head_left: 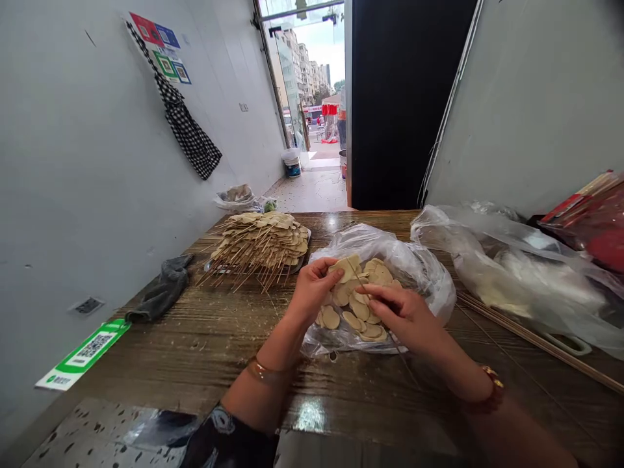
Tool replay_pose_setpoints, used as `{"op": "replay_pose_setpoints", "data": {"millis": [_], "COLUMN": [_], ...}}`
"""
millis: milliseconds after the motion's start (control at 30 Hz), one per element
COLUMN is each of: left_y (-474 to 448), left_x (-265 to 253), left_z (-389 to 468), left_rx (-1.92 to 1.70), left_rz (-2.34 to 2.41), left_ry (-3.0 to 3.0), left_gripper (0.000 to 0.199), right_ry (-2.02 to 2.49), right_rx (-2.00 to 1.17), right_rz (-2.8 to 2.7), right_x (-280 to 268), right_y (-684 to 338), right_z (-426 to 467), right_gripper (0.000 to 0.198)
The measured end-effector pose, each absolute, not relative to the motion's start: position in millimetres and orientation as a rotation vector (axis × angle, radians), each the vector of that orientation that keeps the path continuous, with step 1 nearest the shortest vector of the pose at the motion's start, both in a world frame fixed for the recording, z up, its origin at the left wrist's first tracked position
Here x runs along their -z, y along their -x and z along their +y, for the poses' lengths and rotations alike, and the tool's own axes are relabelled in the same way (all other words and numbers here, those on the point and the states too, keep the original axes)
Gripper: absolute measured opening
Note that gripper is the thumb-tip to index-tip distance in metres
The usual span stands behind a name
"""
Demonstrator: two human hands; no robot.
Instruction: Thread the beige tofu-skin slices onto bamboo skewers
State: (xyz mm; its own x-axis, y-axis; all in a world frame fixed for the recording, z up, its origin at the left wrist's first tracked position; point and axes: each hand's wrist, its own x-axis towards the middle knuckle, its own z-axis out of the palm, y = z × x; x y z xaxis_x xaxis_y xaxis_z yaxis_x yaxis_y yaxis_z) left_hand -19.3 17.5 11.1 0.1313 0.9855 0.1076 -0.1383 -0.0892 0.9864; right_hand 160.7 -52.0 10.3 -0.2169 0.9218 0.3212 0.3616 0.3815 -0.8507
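Centrally, a pale, thin slice point(345, 266) is held up over the near part of a clear plastic bag point(433, 281) on the wooden table point(229, 348). Left hand point(312, 289): thumb and fingertips closed in a pinch on the slice's edge. Right hand point(402, 313): thumb and forefinger nearly together, gripping a thin stick point(359, 279) that reaches to the slice; how far it pierces cannot be told. Beneath both hands, loose slices point(359, 307) lie overlapping on the spread bag. Left of the bag, a high pile of skewered slices point(266, 234) sits on a tray point(309, 244), stick ends pointing mostly toward the near side. Further left, a dark grey cloth point(163, 286) lies by the table edge, touching or just beside a green-and-white card point(85, 354). Right of the bag: a bundle of long sticks point(536, 339), partly under another plastic bag point(492, 260). Beyond, a checked cloth point(188, 130) hangs on the left wall; a bucket point(292, 165) stands near the doorway.
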Motion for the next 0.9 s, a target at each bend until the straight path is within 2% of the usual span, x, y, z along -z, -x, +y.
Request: {"op": "replay_pose_setpoints", "data": {"millis": [133, 467, 900], "left_y": [20, 24, 23], "left_x": [-16, -16, -18], "left_z": [17, 18, 15], "left_rx": [-1.279, -1.282, -1.341], "left_rz": [0.981, 0.908, 0.951], "left_ry": [-1.221, -1.113, -1.193], "left_gripper": [0.031, 0.04, 0.031], "right_ry": [1.121, 1.234, 1.273], "right_rx": [-0.854, -0.726, -0.706], "right_rz": [-1.828, -1.795, -1.824], "right_x": [-4, 6, 14], "right_y": [-155, -151, -153], "right_z": [-53, -48, -44], "right_gripper": [0.045, 0.043, 0.045]}}
